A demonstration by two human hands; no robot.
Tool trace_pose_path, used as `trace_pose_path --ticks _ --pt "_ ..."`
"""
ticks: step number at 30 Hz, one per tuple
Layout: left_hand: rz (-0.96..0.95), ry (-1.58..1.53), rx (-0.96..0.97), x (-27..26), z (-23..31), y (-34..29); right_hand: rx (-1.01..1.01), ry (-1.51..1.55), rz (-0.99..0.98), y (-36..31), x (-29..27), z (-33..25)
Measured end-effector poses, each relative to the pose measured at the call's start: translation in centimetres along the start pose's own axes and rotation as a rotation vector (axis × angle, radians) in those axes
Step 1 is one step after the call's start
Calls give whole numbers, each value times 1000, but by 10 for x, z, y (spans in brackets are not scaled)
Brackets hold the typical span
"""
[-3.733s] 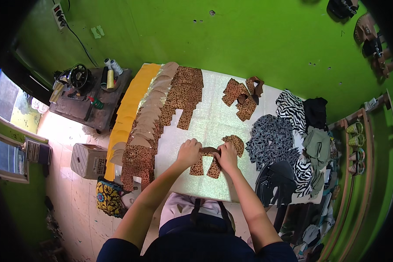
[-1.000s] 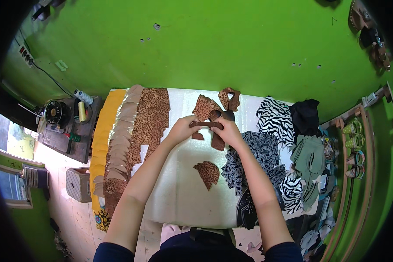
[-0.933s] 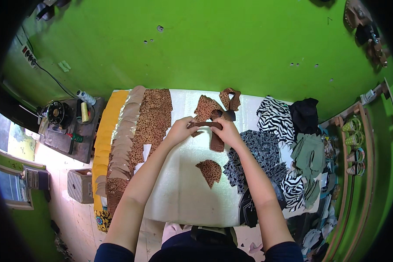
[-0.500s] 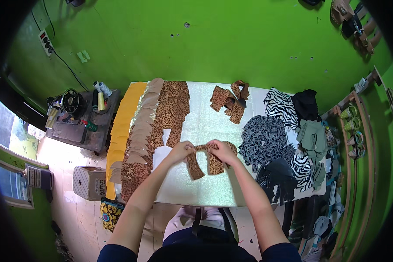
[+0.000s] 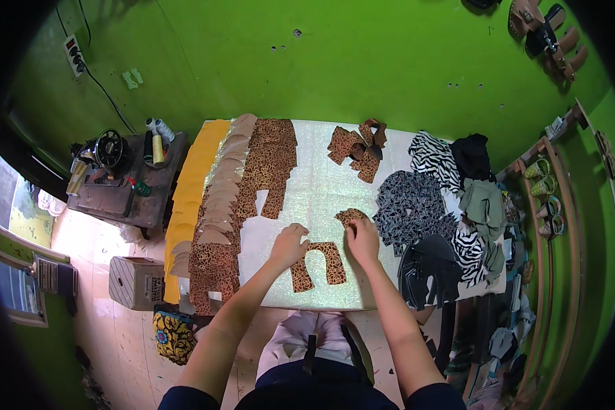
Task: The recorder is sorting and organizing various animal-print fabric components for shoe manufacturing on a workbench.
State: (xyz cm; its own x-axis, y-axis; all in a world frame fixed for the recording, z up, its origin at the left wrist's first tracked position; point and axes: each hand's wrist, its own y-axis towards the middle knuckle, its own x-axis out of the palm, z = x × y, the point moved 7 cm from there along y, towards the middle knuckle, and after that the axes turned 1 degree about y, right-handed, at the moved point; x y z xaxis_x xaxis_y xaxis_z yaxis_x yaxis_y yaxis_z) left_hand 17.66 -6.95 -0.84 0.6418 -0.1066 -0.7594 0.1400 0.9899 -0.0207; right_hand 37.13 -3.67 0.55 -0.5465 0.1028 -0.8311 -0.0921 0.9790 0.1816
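A U-shaped brown leopard-print cut piece (image 5: 331, 263) lies flat on the sparkly white tabletop (image 5: 321, 178), its two legs pointing toward me. My left hand (image 5: 290, 244) is at its upper left corner, fingers loosely bent and apart, holding nothing that I can see. Just beyond the piece on the right, my right hand (image 5: 363, 240) has its fingers closed on a second leopard-print piece (image 5: 349, 216), part of which is hidden under the hand. On the left of the table, overlapping rows of leopard-print pieces (image 5: 273, 157) run away from me.
Beige half-round pieces (image 5: 219, 205) and yellow sheets (image 5: 191, 198) line the left side. Loose leopard-print scraps (image 5: 345, 147) lie at the back. Dark grey patterned pieces (image 5: 413, 212), black pieces (image 5: 427, 273) and zebra-print fabric (image 5: 434, 160) fill the right. A sewing machine (image 5: 109, 150) stands at left.
The U-shaped piece, held up between both hands before, now lies flat on the table. My hands have let go of it, and the right has moved right onto another leopard-print piece.
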Motion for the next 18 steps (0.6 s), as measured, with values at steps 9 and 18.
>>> trace_pose_path --ticks 9,18 --pt "-18 175 222 57 66 38 -224 -418 31 32 9 22" --pt "-16 489 190 93 80 59 -299 -378 68 35 14 35"
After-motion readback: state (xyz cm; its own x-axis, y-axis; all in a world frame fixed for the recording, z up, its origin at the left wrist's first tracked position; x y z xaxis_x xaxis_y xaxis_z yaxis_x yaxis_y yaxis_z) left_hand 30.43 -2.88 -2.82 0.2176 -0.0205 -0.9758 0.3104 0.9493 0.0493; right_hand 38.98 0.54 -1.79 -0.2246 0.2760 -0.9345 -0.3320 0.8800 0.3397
